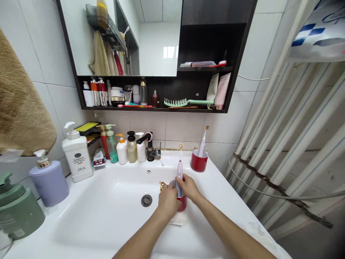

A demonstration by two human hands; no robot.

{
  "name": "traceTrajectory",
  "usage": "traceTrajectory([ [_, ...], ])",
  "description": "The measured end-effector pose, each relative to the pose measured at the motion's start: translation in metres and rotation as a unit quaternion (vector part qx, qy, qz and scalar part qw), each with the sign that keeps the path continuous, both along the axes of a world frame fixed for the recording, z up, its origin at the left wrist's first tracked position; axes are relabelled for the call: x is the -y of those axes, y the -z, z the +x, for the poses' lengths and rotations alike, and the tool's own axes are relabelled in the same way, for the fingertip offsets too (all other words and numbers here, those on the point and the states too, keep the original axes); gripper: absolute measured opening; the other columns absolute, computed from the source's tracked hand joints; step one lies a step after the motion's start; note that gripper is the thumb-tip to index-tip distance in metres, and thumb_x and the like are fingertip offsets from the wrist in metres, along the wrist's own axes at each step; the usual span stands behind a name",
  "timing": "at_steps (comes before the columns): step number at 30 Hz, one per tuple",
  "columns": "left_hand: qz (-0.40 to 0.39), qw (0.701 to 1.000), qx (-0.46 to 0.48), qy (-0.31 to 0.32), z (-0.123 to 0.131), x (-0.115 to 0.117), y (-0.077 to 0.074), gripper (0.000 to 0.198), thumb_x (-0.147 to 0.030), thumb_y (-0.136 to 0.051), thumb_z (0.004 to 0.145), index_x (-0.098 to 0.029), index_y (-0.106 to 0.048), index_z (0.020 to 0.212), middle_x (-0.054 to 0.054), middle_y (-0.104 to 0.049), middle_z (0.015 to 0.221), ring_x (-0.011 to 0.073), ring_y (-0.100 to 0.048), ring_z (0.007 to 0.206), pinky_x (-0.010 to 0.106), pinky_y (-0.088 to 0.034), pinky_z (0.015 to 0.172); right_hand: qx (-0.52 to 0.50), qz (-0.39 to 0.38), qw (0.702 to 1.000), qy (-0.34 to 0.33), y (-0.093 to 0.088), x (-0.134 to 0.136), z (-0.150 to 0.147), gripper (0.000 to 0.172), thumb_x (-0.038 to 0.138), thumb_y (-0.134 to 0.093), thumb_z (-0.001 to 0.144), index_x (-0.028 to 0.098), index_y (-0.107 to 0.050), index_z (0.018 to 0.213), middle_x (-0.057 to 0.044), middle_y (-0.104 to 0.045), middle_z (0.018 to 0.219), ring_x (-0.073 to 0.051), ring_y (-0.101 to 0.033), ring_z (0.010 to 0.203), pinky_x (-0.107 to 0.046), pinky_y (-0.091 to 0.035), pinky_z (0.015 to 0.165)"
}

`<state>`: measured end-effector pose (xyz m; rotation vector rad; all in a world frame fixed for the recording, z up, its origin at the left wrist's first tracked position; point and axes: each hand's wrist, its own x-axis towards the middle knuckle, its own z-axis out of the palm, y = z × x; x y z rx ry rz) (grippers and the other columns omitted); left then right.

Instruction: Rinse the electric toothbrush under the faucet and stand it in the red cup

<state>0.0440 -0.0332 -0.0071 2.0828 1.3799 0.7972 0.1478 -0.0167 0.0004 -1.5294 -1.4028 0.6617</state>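
Observation:
Over the right part of the white sink, my left hand (169, 201) grips a red cup (182, 204) by its rim and side. My right hand (189, 187) is closed on a pink electric toothbrush (179, 169), which stands upright with its head up and its lower end inside the cup. A pale flat item (178, 218) lies under the cup. Behind, on the sink's back right edge, a second red cup (199, 162) holds a white electric toothbrush (202, 146). My fingers partly hide the first cup.
A black faucet (151, 153) rises at the back, with several pump bottles (123, 151) to its left. Larger bottles (50, 183) line the left edge. The mirror cabinet (153, 110) hangs above; white pipes (291, 118) run along the right.

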Motion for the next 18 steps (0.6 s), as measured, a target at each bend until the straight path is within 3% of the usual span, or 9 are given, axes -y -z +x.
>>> traceTrajectory([
  [3, 0.005, 1.0, 0.024, 0.01, 0.001, -0.008, 0.006, 0.014, -0.004, -0.052, 0.046, -0.018, -0.047, 0.045, 0.006, -0.053, 0.068, 0.0222, -0.043, 0.081, 0.03, -0.031, 0.068, 0.043, -0.008, 0.999, -0.006, 0.003, -0.002, 0.004, 0.024, 0.035, -0.041, 0.065, 0.014, -0.051, 0.061, -0.001, -0.052, 0.055, -0.012, -0.046, 0.052, -0.022, -0.034, 0.048],
  [7, 0.046, 0.998, 0.036, 0.02, 0.003, -0.02, 0.003, 0.012, -0.007, -0.053, 0.048, -0.018, -0.05, 0.052, 0.004, -0.053, 0.073, 0.0197, -0.043, 0.081, 0.029, -0.03, 0.072, 0.092, -0.003, 0.996, -0.009, -0.008, -0.018, 0.009, 0.022, 0.032, -0.04, 0.068, 0.015, -0.052, 0.062, -0.001, -0.055, 0.058, -0.012, -0.049, 0.055, -0.022, -0.034, 0.05],
  [11, 0.102, 0.994, 0.035, 0.023, 0.016, -0.042, -0.016, 0.01, -0.009, -0.053, 0.051, -0.018, -0.049, 0.053, 0.005, -0.052, 0.074, 0.0201, -0.043, 0.082, 0.029, -0.03, 0.073, 0.133, 0.006, 0.991, 0.011, -0.03, -0.043, 0.017, 0.023, 0.031, -0.039, 0.072, 0.014, -0.053, 0.067, -0.001, -0.056, 0.061, -0.012, -0.051, 0.059, -0.023, -0.037, 0.054],
  [15, 0.134, 0.99, 0.045, 0.024, 0.038, -0.072, -0.04, 0.013, -0.01, -0.054, 0.05, -0.018, -0.044, 0.048, 0.006, -0.05, 0.073, 0.0226, -0.043, 0.083, 0.032, -0.03, 0.075, 0.163, 0.013, 0.985, 0.048, -0.05, -0.071, 0.031, 0.024, 0.03, -0.037, 0.075, 0.013, -0.049, 0.087, -0.003, -0.054, 0.084, -0.011, -0.051, 0.071, -0.029, -0.042, 0.064],
  [18, 0.127, 0.99, 0.059, 0.015, 0.054, -0.092, -0.048, 0.017, -0.008, -0.053, 0.05, -0.019, -0.041, 0.045, 0.005, -0.05, 0.07, 0.0229, -0.044, 0.083, 0.032, -0.029, 0.076, 0.183, 0.026, 0.979, 0.082, -0.059, -0.085, 0.04, 0.024, 0.027, -0.038, 0.075, 0.014, -0.046, 0.093, -0.004, -0.05, 0.094, -0.012, -0.05, 0.08, -0.032, -0.041, 0.069],
])
